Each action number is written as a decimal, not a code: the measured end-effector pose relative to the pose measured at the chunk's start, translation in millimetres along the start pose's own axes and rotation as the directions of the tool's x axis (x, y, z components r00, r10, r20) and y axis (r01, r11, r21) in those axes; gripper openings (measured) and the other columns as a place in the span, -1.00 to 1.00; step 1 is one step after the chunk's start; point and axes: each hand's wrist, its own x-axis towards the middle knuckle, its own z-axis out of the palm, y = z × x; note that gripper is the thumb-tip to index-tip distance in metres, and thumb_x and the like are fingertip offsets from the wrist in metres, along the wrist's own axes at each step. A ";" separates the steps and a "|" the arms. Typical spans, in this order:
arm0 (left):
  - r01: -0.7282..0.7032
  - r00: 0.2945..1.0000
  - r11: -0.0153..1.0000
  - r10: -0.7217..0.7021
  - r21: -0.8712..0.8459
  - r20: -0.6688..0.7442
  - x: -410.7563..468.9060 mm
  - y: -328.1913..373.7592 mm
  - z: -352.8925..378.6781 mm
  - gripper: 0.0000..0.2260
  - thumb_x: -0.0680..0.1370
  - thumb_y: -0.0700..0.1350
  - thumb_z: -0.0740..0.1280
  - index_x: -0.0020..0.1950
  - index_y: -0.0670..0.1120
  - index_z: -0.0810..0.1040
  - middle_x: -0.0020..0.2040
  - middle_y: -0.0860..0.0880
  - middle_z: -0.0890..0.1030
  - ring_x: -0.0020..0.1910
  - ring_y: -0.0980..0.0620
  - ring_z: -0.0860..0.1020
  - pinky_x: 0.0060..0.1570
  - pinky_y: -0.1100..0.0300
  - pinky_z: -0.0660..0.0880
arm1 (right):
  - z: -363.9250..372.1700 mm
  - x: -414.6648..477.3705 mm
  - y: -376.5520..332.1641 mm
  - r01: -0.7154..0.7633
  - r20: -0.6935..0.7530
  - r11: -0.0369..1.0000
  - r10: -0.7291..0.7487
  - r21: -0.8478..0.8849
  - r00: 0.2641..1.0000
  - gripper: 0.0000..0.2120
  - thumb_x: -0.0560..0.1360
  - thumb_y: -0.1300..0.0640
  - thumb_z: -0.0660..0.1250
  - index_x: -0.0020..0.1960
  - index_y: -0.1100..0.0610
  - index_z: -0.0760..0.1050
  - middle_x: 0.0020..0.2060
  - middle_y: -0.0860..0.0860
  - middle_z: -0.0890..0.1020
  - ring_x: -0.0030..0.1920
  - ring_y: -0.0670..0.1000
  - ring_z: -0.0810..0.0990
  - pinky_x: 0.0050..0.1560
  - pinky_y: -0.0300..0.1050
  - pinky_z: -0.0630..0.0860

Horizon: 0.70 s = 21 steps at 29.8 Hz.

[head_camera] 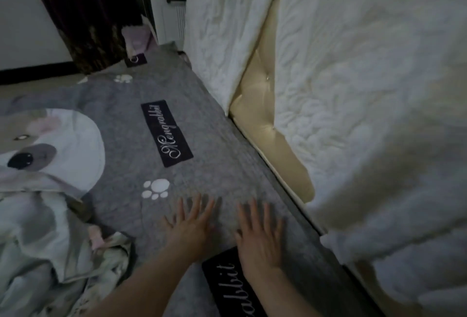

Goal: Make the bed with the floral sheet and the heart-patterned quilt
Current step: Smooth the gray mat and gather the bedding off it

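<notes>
Left hand [188, 225], right hand [260, 235] – both flat, side by side on grey paw-print sheet [126, 119] near headboard edge. Fingers [195, 206] straight, spread apart, gripping nothing. Floral sheet [108, 253] – bunched on bed, lower left, beside left forearm. White quilted cover [366, 89] hangs over cream headboard [262, 104].

The bare left hand [193, 223] is lying flat, palm down, with its fingers spreading wide and pointing away from the body. The bare right hand [260, 235] is lying flat just beside it, palm down, with its fingers straight and a little apart. The two hands are not touching. The bare left forearm [141, 284] and the bare right forearm [285, 294] are reaching forward.
</notes>
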 end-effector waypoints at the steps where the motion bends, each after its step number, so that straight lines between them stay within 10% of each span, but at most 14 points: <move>1: 0.006 1.000 1.000 -0.006 0.008 -0.013 6.2 2.1 0.9 -0.47 0.66 0.21 -0.07 0.53 0.29 -0.32 0.57 0.12 -0.33 0.53 -0.22 -0.36 0.36 -0.48 -0.19 | 4.0 7.1 2.7 -0.022 0.038 1.000 0.021 0.018 0.999 -0.43 0.46 -0.19 0.08 0.38 -0.03 0.51 0.39 0.06 0.49 0.41 0.24 0.36 0.31 0.47 0.15; 8: 0.070 0.969 0.995 -0.049 0.078 -0.244 54.9 -14.7 86.1 -0.51 0.52 0.31 -0.35 0.39 0.38 -0.51 0.49 0.18 -0.44 0.50 -0.22 -0.44 0.26 -0.49 -0.39 | 88.6 23.9 21.3 0.005 -0.045 0.999 -0.007 -0.044 0.999 -0.42 0.58 -0.25 -0.03 0.56 -0.11 0.17 0.57 0.04 0.16 0.56 0.20 0.08 0.39 0.51 0.01; 16: 0.072 0.982 0.996 -0.063 0.044 -0.175 52.2 -12.1 82.4 -0.54 0.58 0.33 -0.28 0.35 0.41 -0.51 0.54 0.18 -0.40 0.48 -0.17 -0.48 0.30 -0.51 -0.35 | 82.4 21.5 21.6 0.004 0.020 1.000 -0.004 0.003 1.000 -0.42 0.57 -0.26 -0.02 0.55 -0.12 0.21 0.57 0.04 0.18 0.56 0.20 0.08 0.39 0.51 0.00; 21: 0.123 0.992 0.991 -0.122 0.046 -0.023 47.9 -2.7 61.0 -0.47 0.60 0.33 -0.16 0.47 0.37 -0.38 0.56 0.15 -0.37 0.51 -0.21 -0.41 0.34 -0.51 -0.25 | 57.1 28.6 25.2 0.025 0.205 0.996 -0.042 0.084 0.978 -0.43 0.63 -0.27 -0.13 0.57 -0.21 -0.22 0.57 -0.06 -0.29 0.53 0.13 -0.40 0.41 0.43 -0.32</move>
